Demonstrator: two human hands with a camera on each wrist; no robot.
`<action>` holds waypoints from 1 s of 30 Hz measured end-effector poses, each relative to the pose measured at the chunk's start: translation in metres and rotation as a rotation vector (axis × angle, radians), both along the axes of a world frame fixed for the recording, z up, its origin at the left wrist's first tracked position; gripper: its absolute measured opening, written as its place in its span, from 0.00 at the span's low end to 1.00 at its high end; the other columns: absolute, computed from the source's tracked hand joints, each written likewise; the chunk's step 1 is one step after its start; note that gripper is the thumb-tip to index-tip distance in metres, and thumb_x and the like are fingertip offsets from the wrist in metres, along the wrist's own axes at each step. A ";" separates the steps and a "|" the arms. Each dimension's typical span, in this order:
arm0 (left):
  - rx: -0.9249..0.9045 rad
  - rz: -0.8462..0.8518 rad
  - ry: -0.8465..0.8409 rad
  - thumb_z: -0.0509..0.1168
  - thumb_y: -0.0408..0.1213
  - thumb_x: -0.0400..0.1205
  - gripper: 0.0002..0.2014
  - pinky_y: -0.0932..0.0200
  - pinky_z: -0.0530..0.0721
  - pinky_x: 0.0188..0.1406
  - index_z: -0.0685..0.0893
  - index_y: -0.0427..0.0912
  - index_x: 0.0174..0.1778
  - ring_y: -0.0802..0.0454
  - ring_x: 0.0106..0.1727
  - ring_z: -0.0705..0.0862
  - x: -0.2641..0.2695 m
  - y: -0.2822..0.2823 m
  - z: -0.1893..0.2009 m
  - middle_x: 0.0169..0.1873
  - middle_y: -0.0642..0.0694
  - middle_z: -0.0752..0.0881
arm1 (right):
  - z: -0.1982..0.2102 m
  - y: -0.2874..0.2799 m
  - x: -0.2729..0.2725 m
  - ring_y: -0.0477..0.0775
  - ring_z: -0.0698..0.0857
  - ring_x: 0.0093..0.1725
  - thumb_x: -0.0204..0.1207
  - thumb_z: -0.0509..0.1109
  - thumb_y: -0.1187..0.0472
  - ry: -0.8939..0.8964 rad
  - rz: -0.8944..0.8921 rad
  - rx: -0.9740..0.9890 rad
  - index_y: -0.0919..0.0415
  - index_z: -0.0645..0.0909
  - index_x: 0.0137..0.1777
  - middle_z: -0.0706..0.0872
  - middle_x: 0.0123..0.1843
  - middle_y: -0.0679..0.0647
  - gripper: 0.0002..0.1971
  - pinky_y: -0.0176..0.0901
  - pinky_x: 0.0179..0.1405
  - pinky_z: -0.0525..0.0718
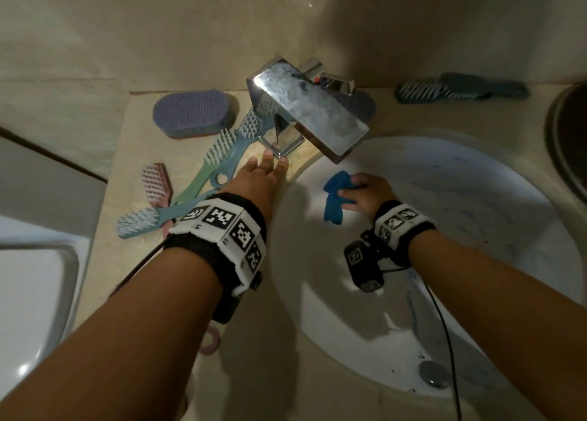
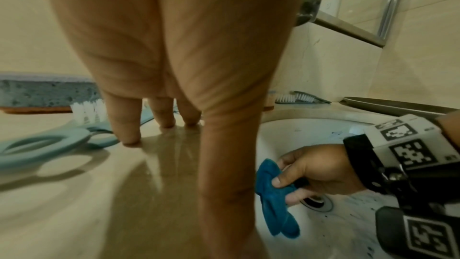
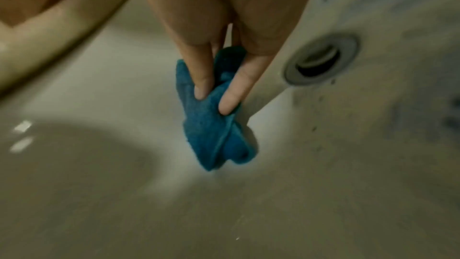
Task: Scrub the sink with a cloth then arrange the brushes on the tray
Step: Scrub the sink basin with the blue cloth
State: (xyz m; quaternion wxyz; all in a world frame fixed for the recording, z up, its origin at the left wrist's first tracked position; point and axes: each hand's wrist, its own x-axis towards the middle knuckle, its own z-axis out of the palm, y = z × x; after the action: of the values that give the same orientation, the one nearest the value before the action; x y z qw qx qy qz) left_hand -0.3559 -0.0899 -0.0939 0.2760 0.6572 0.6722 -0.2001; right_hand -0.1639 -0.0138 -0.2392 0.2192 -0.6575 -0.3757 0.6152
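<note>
Two hands in frame, both near the faucet [image 1: 305, 116]. Head view: left hand [image 1: 260, 174] lies flat on the counter [image 1: 133, 262] at the foot of the faucet base, fingers straight and together, holding nothing. Right hand [image 1: 365, 195] is inside the sink [image 1: 476, 198], below the faucet spout, fingers curled round a blue cloth [image 1: 335, 196]; cloth tail hangs down against the basin wall. Left of the faucet: purple sponge [image 1: 195, 114], green brush [image 1: 209, 163], two light-blue brushes [image 1: 247, 141] [image 1: 143, 225], pink brush [image 1: 157, 184], handles overlapping. Right of the faucet, against the wall: grey brush [image 1: 460, 91]. Far left of the faucet, at the frame edge: white tray [image 1: 68, 262]. Drain plug [image 1: 433, 373] sits at the near side of the sink

Left wrist view: left-hand fingertips [image 2: 129, 137] press the wet counter, straight, just beside a light-blue brush handle [image 2: 49, 145]. Sponge visible behind. Right hand [image 2: 316, 166] grips the cloth [image 2: 273, 194] in the basin, thumb on top; overflow hole [image 2: 317, 202] right behind it

Right wrist view: two fingers [image 3: 204, 78] clamp the cloth [image 3: 214, 125], lower end touching the basin; overflow hole [image 3: 321, 60] sits near, to the right. Blurred, finer detail unreadable
</note>
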 end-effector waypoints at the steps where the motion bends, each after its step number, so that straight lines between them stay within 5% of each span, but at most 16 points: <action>1: 0.000 -0.007 0.005 0.60 0.31 0.83 0.41 0.47 0.52 0.81 0.38 0.45 0.83 0.41 0.84 0.44 0.000 0.000 0.001 0.83 0.43 0.39 | -0.005 0.000 0.000 0.66 0.83 0.61 0.73 0.71 0.73 -0.030 0.086 0.034 0.69 0.78 0.61 0.81 0.62 0.66 0.16 0.51 0.55 0.85; 3: -0.004 -0.017 0.008 0.60 0.31 0.83 0.40 0.48 0.51 0.80 0.39 0.45 0.83 0.41 0.84 0.44 0.000 -0.001 0.002 0.83 0.43 0.39 | -0.006 0.004 0.010 0.63 0.82 0.64 0.72 0.73 0.69 -0.280 0.317 0.208 0.65 0.80 0.60 0.83 0.60 0.60 0.16 0.44 0.63 0.80; 6: -0.003 -0.017 0.000 0.60 0.31 0.83 0.40 0.49 0.50 0.81 0.38 0.46 0.83 0.41 0.84 0.43 -0.001 0.000 0.001 0.83 0.43 0.39 | 0.004 0.014 0.024 0.60 0.81 0.65 0.75 0.70 0.64 -0.616 0.743 0.387 0.62 0.81 0.64 0.84 0.65 0.60 0.17 0.35 0.61 0.72; 9: -0.004 -0.015 0.004 0.60 0.31 0.83 0.40 0.50 0.49 0.81 0.38 0.45 0.83 0.41 0.84 0.44 -0.001 -0.001 0.000 0.83 0.42 0.39 | 0.004 0.007 0.018 0.63 0.81 0.62 0.72 0.72 0.63 -0.618 1.000 0.451 0.62 0.83 0.63 0.84 0.62 0.64 0.18 0.40 0.60 0.74; 12: 0.003 -0.043 0.022 0.59 0.31 0.84 0.40 0.52 0.48 0.81 0.38 0.43 0.82 0.39 0.84 0.44 0.001 -0.001 0.003 0.83 0.40 0.40 | 0.003 -0.016 0.004 0.64 0.79 0.60 0.73 0.70 0.60 -0.623 1.198 0.422 0.54 0.84 0.48 0.82 0.58 0.64 0.05 0.41 0.56 0.72; 19: -0.010 -0.055 0.052 0.63 0.33 0.82 0.43 0.52 0.48 0.81 0.37 0.43 0.82 0.39 0.84 0.45 0.002 -0.001 0.005 0.83 0.39 0.40 | 0.000 0.005 0.008 0.63 0.82 0.57 0.71 0.73 0.65 -0.577 1.099 0.552 0.66 0.87 0.56 0.83 0.56 0.64 0.14 0.42 0.59 0.74; 22: -0.012 -0.047 0.042 0.61 0.31 0.82 0.42 0.52 0.48 0.81 0.37 0.43 0.82 0.39 0.84 0.45 0.002 -0.001 0.006 0.83 0.39 0.40 | 0.000 -0.022 0.017 0.51 0.75 0.50 0.62 0.79 0.56 -0.470 1.118 0.402 0.58 0.85 0.46 0.77 0.48 0.50 0.13 0.44 0.54 0.75; 25: -0.012 -0.038 0.036 0.59 0.31 0.83 0.40 0.52 0.48 0.81 0.38 0.43 0.82 0.39 0.84 0.45 0.002 -0.001 0.007 0.83 0.39 0.40 | -0.007 -0.044 0.017 0.56 0.74 0.35 0.58 0.77 0.54 -0.291 0.939 0.205 0.59 0.76 0.28 0.74 0.30 0.51 0.12 0.55 0.38 0.76; 27: -0.013 -0.031 0.038 0.60 0.32 0.83 0.40 0.52 0.48 0.81 0.38 0.43 0.83 0.40 0.84 0.45 0.003 -0.001 0.007 0.83 0.40 0.40 | -0.008 -0.030 0.011 0.60 0.79 0.41 0.65 0.77 0.55 -0.365 0.814 0.222 0.61 0.80 0.35 0.79 0.36 0.55 0.12 0.55 0.44 0.78; 30: -0.021 -0.013 0.029 0.60 0.33 0.84 0.40 0.50 0.49 0.81 0.39 0.44 0.83 0.40 0.84 0.44 0.004 -0.002 0.008 0.83 0.41 0.39 | 0.004 -0.001 0.013 0.65 0.79 0.58 0.74 0.72 0.61 -0.594 0.936 0.359 0.70 0.83 0.58 0.79 0.58 0.66 0.16 0.47 0.59 0.74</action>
State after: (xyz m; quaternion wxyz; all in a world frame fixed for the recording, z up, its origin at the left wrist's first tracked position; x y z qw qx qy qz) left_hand -0.3517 -0.0920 -0.0857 0.2717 0.6559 0.6696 -0.2183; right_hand -0.1510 -0.0147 -0.2353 -0.0828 -0.5184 -0.7700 0.3626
